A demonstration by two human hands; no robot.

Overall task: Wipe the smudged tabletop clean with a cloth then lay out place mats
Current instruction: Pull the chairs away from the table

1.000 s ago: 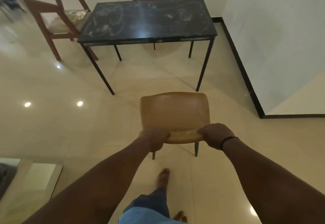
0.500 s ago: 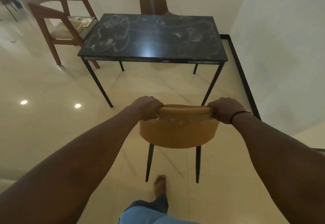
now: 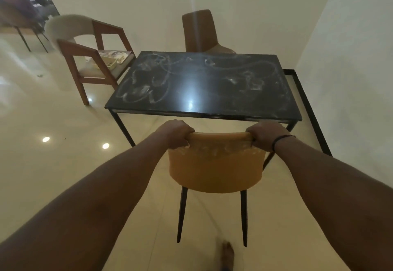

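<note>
A black rectangular table (image 3: 200,83) stands ahead, its top covered in white smudges and swirls. Just in front of its near edge is an orange chair (image 3: 217,168) with thin black legs, seen from behind. My left hand (image 3: 176,133) grips the left end of the chair's top rail and my right hand (image 3: 265,135) grips the right end. Printed flat items that may be place mats (image 3: 116,56) lie on the seat of a wooden armchair to the table's left. I see no cloth that I can tell apart.
A wooden armchair (image 3: 93,55) with a pale curved back stands at the table's left end. A brown chair (image 3: 202,32) stands behind the table against the wall. A white wall (image 3: 348,79) with black skirting runs close along the right. Glossy tiled floor spreads to the left.
The orange chair has moved forward with both hands on its rail and now stands close to the table's near edge. The table looks larger and nearer.
</note>
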